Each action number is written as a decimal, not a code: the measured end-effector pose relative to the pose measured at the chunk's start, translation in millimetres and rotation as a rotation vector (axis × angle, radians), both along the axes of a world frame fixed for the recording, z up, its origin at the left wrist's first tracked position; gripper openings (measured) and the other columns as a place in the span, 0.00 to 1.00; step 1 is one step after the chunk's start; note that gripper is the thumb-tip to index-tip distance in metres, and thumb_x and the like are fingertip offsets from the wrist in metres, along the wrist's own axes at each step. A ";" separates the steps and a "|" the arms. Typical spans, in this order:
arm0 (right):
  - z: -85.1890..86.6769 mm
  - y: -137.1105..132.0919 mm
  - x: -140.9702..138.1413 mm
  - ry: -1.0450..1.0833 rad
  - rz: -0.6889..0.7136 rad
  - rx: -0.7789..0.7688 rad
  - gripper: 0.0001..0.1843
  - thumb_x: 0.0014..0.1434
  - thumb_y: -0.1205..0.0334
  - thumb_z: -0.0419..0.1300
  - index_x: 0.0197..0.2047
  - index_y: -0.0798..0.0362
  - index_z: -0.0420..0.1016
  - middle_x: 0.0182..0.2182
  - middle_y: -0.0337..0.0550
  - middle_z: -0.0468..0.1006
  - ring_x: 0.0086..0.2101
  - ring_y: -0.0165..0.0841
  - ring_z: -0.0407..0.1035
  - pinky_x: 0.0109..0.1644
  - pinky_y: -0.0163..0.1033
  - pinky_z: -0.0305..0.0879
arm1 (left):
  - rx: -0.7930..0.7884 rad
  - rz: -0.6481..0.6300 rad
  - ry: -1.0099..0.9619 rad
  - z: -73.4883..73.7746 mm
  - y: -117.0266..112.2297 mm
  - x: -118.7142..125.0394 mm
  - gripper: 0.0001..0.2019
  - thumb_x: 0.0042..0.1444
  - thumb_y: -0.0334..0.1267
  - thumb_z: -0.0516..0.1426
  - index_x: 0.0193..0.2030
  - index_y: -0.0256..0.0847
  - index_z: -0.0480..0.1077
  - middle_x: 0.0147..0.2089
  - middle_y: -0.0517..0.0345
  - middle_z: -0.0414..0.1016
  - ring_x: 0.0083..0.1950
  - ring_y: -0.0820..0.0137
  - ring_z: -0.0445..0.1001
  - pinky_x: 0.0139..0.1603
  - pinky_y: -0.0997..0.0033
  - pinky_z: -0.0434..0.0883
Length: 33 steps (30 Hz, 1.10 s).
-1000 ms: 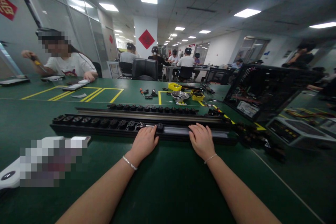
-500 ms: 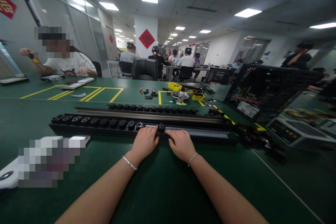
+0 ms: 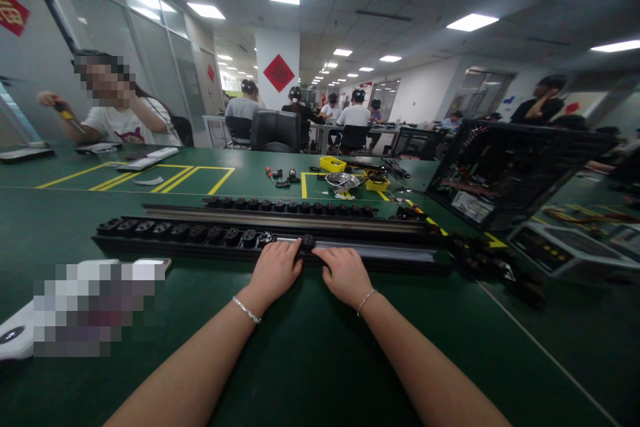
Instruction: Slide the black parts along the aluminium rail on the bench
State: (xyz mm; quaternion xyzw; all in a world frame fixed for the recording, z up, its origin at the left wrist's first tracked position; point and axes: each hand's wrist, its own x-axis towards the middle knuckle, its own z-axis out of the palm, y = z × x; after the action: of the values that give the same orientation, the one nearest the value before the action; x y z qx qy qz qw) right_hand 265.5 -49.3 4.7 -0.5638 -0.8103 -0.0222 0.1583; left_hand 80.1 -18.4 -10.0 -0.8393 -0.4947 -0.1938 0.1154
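Observation:
A long black power-strip rail point(image 3: 395, 254) lies across the green table in front of me, with a row of black socket modules point(image 3: 175, 231) filling its left half. My left hand point(image 3: 274, 270) rests on the rail's near edge, fingers curled against it. My right hand point(image 3: 344, 273) lies just to its right, with its fingers on a single black socket module point(image 3: 307, 242) that sits mid-rail between the two hands. A second rail point(image 3: 280, 215) with its own row of modules lies parallel just behind.
A white device point(image 3: 20, 333) lies at the near left. An open black computer case point(image 3: 505, 170) stands at the right with a grey unit point(image 3: 560, 250) beside it. Yellow bins point(image 3: 333, 164) and a metal bowl point(image 3: 343, 181) sit mid-table. A person works at far left; others sit behind.
My right hand slid left along the rail, from well right of the lone module to right beside it. My left hand stayed put. The person at the left shifted slightly.

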 end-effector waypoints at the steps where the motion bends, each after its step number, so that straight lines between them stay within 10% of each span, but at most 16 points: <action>1: 0.0 -0.1 0.2 -0.009 0.001 0.001 0.24 0.57 0.65 0.51 0.57 0.43 0.65 0.47 0.42 0.74 0.48 0.35 0.64 0.54 0.43 0.50 | -0.001 0.001 0.000 -0.2 -0.2 0.0 0.21 0.59 0.41 0.50 0.58 0.37 0.62 0.44 0.49 0.74 0.46 0.62 0.70 0.50 0.61 0.62; 33: 1.2 -0.6 4.3 -0.040 0.022 0.029 0.24 0.57 0.66 0.50 0.57 0.46 0.66 0.46 0.43 0.75 0.47 0.34 0.65 0.58 0.43 0.49 | -0.023 -0.014 -0.022 3.4 -2.5 -0.9 0.21 0.59 0.41 0.50 0.58 0.40 0.62 0.45 0.51 0.74 0.46 0.62 0.69 0.51 0.60 0.61</action>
State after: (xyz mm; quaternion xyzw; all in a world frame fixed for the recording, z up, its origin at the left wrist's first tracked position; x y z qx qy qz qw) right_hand 269.8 -49.9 6.0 -0.5518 -0.8191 -0.0436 0.1506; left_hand 79.3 -20.9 -6.6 -0.8419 -0.4920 -0.1984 0.0989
